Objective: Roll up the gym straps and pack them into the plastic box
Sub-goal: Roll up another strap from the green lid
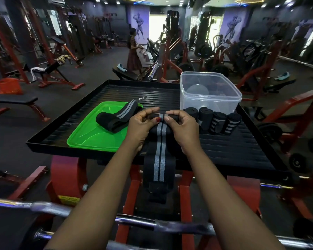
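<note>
Gym strap (pixel 160 147) lies part-rolled, its roll pinched by left hand (pixel 141 127) and right hand (pixel 182 127) fingers (pixel 173 112).

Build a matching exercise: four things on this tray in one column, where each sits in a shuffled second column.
1. part-rolled strap
2. loose strap
3. four rolled straps
4. clear plastic box

a. mostly on the green lid
b. far right corner of the black tray
c. pinched by the left hand and right hand, tail draped over the tray's near edge
d. in a row just before the box

Pairs: 1-c, 2-a, 3-d, 4-b
</note>
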The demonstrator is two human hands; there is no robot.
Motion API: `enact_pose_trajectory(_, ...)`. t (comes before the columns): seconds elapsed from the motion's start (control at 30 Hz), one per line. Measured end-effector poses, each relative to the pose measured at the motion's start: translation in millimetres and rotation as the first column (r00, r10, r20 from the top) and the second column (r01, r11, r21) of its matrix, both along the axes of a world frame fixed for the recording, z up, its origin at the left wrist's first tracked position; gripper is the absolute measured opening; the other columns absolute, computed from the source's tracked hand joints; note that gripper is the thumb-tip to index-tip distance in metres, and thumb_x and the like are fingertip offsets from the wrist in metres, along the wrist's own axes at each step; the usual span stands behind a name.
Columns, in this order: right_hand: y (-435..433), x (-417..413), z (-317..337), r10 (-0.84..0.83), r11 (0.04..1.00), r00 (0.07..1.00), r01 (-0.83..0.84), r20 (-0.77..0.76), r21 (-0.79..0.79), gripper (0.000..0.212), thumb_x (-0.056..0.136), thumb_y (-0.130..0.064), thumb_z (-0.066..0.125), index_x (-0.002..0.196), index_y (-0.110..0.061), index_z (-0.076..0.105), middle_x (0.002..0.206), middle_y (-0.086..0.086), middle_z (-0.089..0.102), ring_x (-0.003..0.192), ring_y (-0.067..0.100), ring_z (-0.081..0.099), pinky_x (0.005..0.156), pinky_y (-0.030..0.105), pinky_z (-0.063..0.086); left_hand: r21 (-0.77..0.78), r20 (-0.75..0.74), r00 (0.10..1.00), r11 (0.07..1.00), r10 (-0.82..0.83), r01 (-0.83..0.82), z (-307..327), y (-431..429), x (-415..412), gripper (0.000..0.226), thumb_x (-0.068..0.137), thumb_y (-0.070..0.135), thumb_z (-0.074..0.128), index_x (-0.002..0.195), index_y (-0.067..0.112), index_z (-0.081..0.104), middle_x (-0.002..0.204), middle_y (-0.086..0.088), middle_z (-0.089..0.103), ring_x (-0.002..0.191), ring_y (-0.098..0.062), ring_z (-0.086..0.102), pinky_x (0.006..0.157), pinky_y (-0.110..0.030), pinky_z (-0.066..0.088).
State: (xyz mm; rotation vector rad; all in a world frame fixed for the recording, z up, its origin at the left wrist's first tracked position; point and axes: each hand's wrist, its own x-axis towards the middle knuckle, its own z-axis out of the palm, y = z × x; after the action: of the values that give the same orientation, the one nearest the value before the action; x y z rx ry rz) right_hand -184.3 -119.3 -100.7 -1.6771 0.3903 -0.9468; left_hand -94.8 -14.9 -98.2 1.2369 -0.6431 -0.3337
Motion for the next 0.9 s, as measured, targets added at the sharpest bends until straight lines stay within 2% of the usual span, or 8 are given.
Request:
enact_pose_trajectory(0.17,2.1,-0.8,1.3,-0.012,0.997,1.000,0.012,0.005,-0.070,0.016,0.085,-0.008,0.072,0.096,-0.019,0.070,0.093,-0.016,0.068,0.088,-0.007,0.062,0.084,0.013,0.049,-0.001,0.019,1.000,1.000,0.023,-0.023,-1.7,-1.7,-0.2,0.016,0.085,0.001,0.065,0.101,0.005,0.066,0.097,-0.012,0.070,0.088,-0.015,0.065,0.089,-0.028,0.051)
enact_pose_trajectory(0.3,1.8,-1.3,0.5,0.030,1.000,0.999,-0.029,0.038,-0.010,0.009,0.088,-0.018,0.069,0.096,-0.021,0.072,0.096,-0.008,0.073,0.097,0.006,0.067,0.092,0.030,0.053,-0.029,0.074,0.996,0.999,0.040,-0.037,0.5,0.1,1.5,0.021,0.081,-0.006,0.067,0.095,0.010,0.067,0.090,-0.004,0.070,0.085,-0.010,0.066,0.082,-0.022,0.052)
enact_pose_trajectory(0.4,1.0,-0.4,-0.7,0.034,0.999,0.999,-0.034,0.022,0.002,0.013,0.088,-0.017,0.069,0.096,-0.026,0.072,0.100,-0.002,0.074,0.100,0.014,0.069,0.096,0.040,0.053,-0.025,0.119,0.991,0.998,0.052,-0.049,0.0,0.2,1.2,0.026,0.078,-0.010,0.067,0.092,0.012,0.067,0.094,-0.008,0.068,0.090,-0.015,0.064,0.084,-0.025,0.051)
enact_pose_trajectory(0.53,0.8,-0.5,0.4,0.007,1.000,1.000,-0.007,0.007,-0.025,0.018,0.085,-0.013,0.071,0.090,-0.030,0.070,0.097,-0.002,0.074,0.097,0.015,0.069,0.094,0.044,0.053,-0.020,0.087,0.996,1.000,0.000,0.001,-0.6,-0.6,-1.1,0.025,0.081,-0.011,0.063,0.093,0.012,0.065,0.093,-0.006,0.066,0.086,-0.010,0.063,0.079,-0.019,0.051)
enact_pose_trajectory(0.63,2.3,-2.5,2.7,-0.005,0.999,1.000,0.005,0.009,-0.037,0.024,0.082,-0.007,0.073,0.086,-0.030,0.069,0.094,-0.003,0.073,0.095,0.014,0.069,0.093,0.040,0.054,-0.015,0.008,1.000,0.999,-0.031,0.031,-1.7,-2.0,-1.3,0.020,0.087,-0.002,0.061,0.105,0.008,0.063,0.083,0.001,0.070,0.078,-0.004,0.065,0.079,-0.017,0.051)
enact_pose_trajectory(0.73,3.7,-3.2,3.9,0.006,0.999,1.000,-0.005,0.010,-0.051,0.020,0.082,-0.007,0.074,0.089,-0.026,0.071,0.094,-0.005,0.074,0.095,0.012,0.069,0.093,0.035,0.054,0.001,0.021,1.000,1.000,0.006,-0.006,-3.1,-1.6,3.6,0.016,0.088,-0.001,0.061,0.102,0.006,0.064,0.094,-0.007,0.069,0.085,-0.009,0.066,0.084,-0.019,0.052)
enact_pose_trajectory(0.8,4.8,-3.9,5.1,0.002,0.999,1.000,-0.002,-0.006,-0.047,0.017,0.086,-0.015,0.072,0.102,-0.020,0.073,0.097,-0.010,0.072,0.095,0.002,0.067,0.092,0.024,0.053,0.010,0.054,0.998,0.999,0.032,-0.032,-3.2,-1.3,5.1,0.018,0.087,-0.004,0.060,0.095,0.011,0.065,0.095,-0.007,0.069,0.087,-0.011,0.065,0.084,-0.020,0.051)
enact_pose_trajectory(0.9,4.9,-5.1,7.4,-0.051,0.997,0.997,0.047,-0.064,-0.059,0.028,0.092,-0.026,0.065,0.118,-0.014,0.069,0.101,-0.015,0.066,0.094,-0.009,0.060,0.084,0.001,0.042,0.051,0.101,0.993,0.996,0.061,-0.066,-3.0,-2.3,5.1,0.021,0.087,-0.007,0.059,0.095,0.011,0.065,0.093,-0.003,0.068,0.083,-0.003,0.064,0.080,-0.016,0.049)
